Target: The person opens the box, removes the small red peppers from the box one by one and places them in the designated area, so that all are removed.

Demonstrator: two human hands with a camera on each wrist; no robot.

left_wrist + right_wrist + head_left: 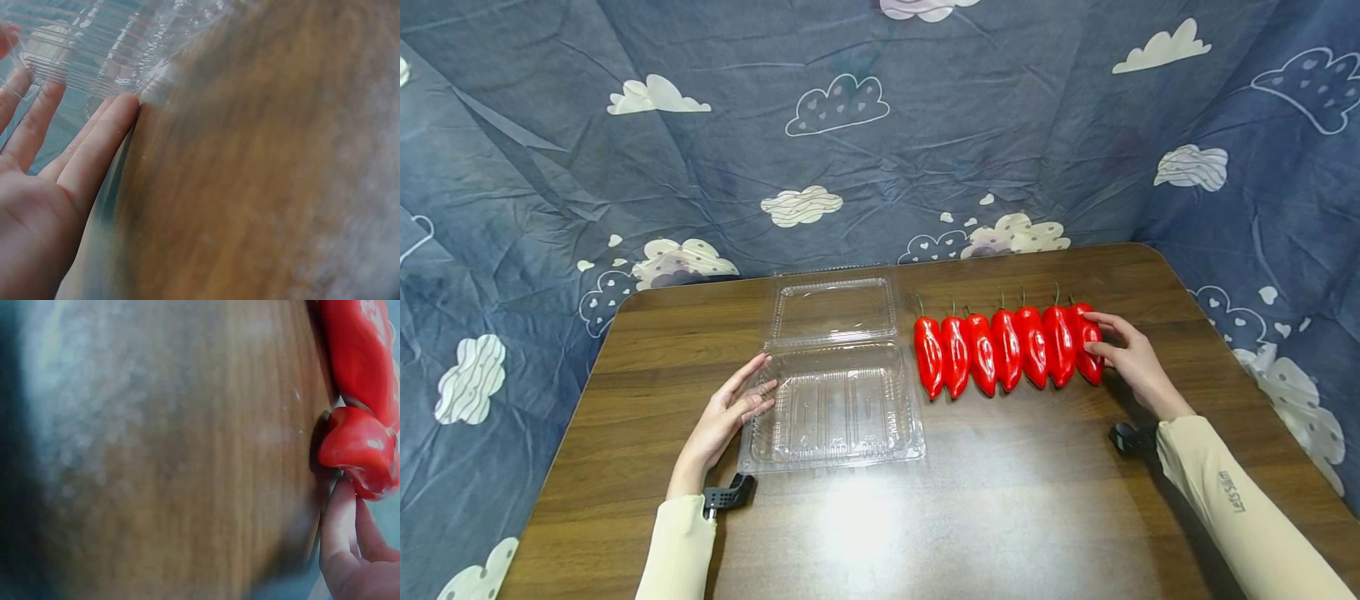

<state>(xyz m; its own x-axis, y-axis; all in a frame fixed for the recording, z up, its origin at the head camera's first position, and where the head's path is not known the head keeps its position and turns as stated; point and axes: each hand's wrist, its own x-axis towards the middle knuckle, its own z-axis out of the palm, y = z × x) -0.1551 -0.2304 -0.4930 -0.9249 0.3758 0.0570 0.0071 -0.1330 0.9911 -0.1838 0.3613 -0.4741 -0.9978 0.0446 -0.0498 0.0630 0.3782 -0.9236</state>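
A clear plastic clamshell container (835, 454) lies on the table with its lid (835, 308) folded back behind it. My left hand (722, 417) touches its left side with extended fingers; in the left wrist view the fingertips (128, 103) meet the ribbed wall. To the right of the container, several glossy red peppers (1006, 354) with green stems stand side by side in a row, stems pointing away. My right hand (1126, 354) rests thumb and fingers against the rightmost pepper (1088, 367). In the right wrist view, fingers (340, 519) touch that pepper's side.
The brown wooden table (1000, 500) has a bright glare spot near its front. A dark blue cloth (850, 158) with cloud prints hangs behind the table and along its sides. Black wrist cameras sit below each hand.
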